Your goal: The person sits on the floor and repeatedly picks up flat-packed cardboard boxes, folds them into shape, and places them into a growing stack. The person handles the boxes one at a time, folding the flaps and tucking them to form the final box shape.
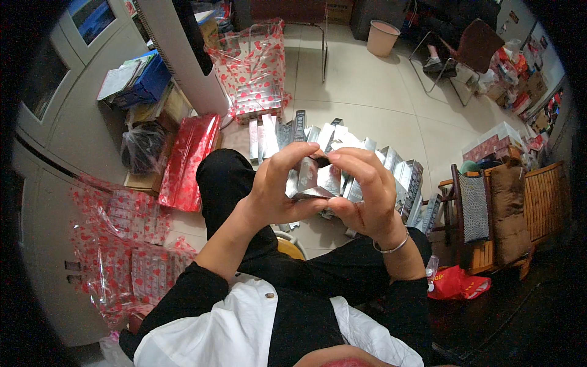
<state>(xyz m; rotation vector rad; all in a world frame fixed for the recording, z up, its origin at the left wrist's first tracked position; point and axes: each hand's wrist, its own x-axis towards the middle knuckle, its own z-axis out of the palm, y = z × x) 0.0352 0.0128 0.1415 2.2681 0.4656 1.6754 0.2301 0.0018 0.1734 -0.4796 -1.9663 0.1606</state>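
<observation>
Between my two hands is a small silver carton [309, 177], its end toward me and its folded sides partly showing. My left hand [278, 186] grips it from the left, thumb along the lower edge and fingers at the top. From the other side my right hand [370, 192] closes round it the same way, a bracelet on its wrist. My fingers hide much of the carton. Beyond and below lies a heap of silver cartons [400, 174], many of them long and narrow, on the floor around my knees.
Heart-patterned plastic bags of stacked boxes stand at far left [260, 92] and near left [150, 269]. A red wrapped package [191, 162] lies beside my left knee. At right are a bamboo chair [541, 202] and red bag [458, 283]. A person sits at the far right.
</observation>
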